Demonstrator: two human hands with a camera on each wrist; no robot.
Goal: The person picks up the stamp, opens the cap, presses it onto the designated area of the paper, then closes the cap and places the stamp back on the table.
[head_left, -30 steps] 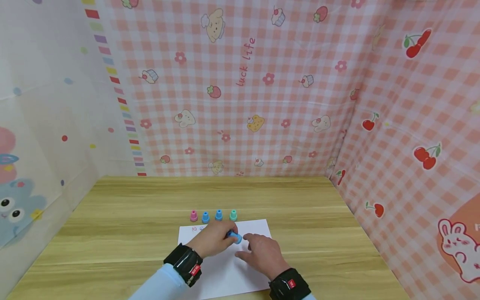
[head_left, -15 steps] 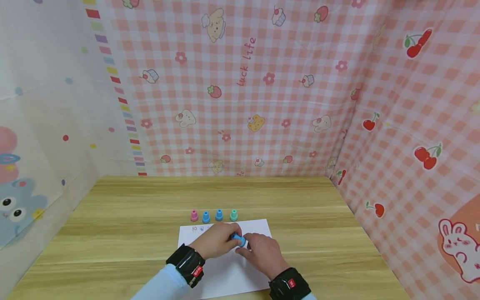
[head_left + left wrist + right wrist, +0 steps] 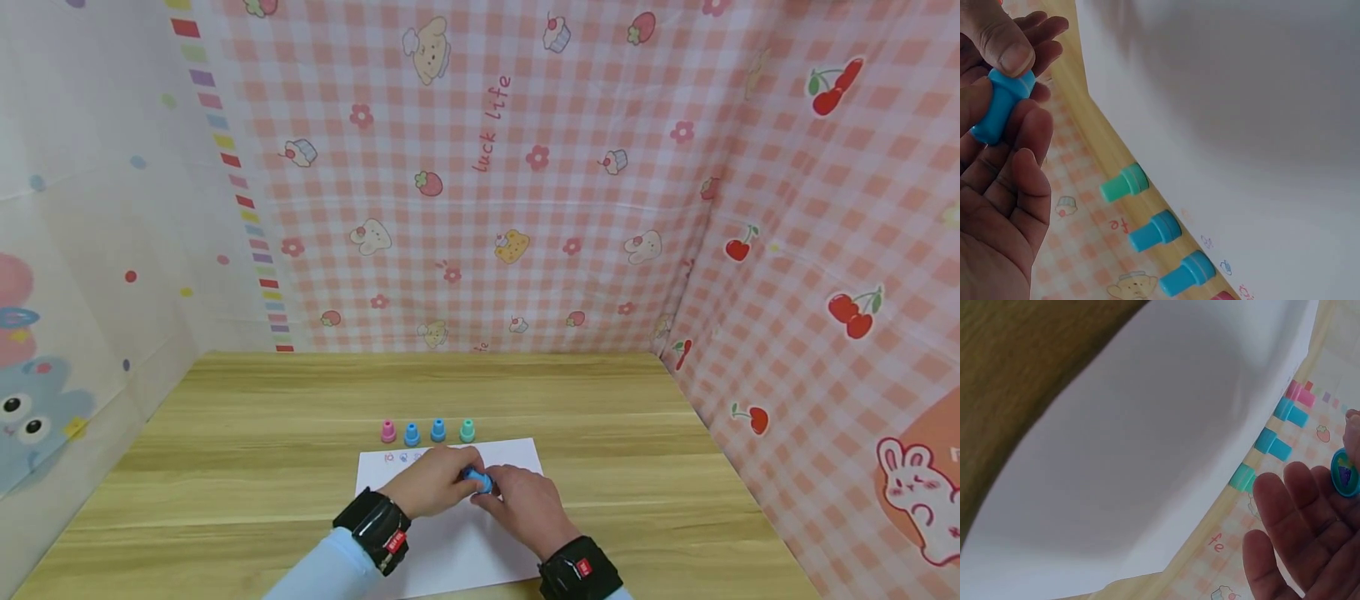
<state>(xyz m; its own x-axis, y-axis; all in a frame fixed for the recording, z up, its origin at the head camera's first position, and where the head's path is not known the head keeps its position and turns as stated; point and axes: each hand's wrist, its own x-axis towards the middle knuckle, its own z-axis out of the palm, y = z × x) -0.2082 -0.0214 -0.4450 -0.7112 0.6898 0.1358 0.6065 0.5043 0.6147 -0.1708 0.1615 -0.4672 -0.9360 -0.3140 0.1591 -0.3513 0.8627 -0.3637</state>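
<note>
My left hand (image 3: pixel 433 482) grips the stem of a blue toy stamp (image 3: pixel 478 481) over the white paper (image 3: pixel 457 542). My right hand (image 3: pixel 531 507) meets it from the right and pinches its wide end. In the left wrist view, the right thumb presses the rim of the stamp (image 3: pixel 1007 103) while the left thumb lies along the stem. Seen in the right wrist view, the wide end of the stamp (image 3: pixel 1344 473) carries a small yellow and purple picture. The other fingers of the right hand (image 3: pixel 1310 531) stay extended.
Behind the paper stand a pink stamp (image 3: pixel 387 432), two blue stamps (image 3: pixel 412 434) and a green stamp (image 3: pixel 467 431) in a row. Small coloured prints (image 3: pixel 1225 267) mark the paper's far edge. Checked cloth (image 3: pixel 480 250) walls in the wooden table (image 3: pixel 262 433).
The left hand has moved slightly right with the blue stamp. The right thumb and fingers, earlier apart from it, now close on its wide end.
</note>
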